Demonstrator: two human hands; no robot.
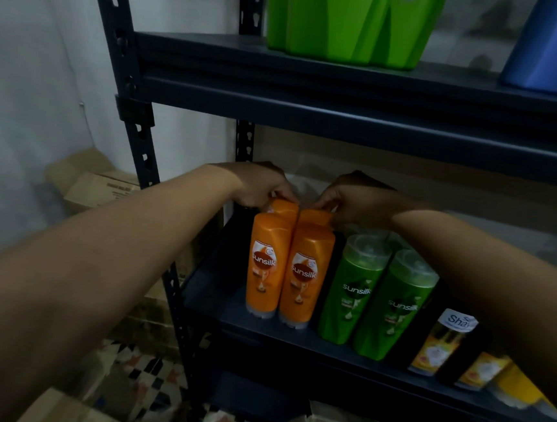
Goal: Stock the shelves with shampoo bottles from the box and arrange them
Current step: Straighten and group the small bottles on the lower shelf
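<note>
Cardboard boxes [101,183]: on the floor left of the left hand, beside the shelf post [133,120].
Left hand [260,187]: reached into the middle shelf [216,293], fingers curled down onto the top of the rear left orange bottle [284,208]; grip appears closed on its cap.
Front orange bottles [267,267]: two upright, touching side by side, just below and in front of both hands, at the left end of the shelf.
Right hand [355,200]: level with the left hand, near it but apart; fingers curled over the rear right orange bottle [315,216], holding its top.
Green bottles [353,288]: upright below the right hand, just beside the orange group.
Black bottles [440,342]: under the right forearm, further right, partly hidden.
Upper shelf [349,82]: above both hands, carrying large green bottles [348,18] and a blue bottle [554,43].
</note>
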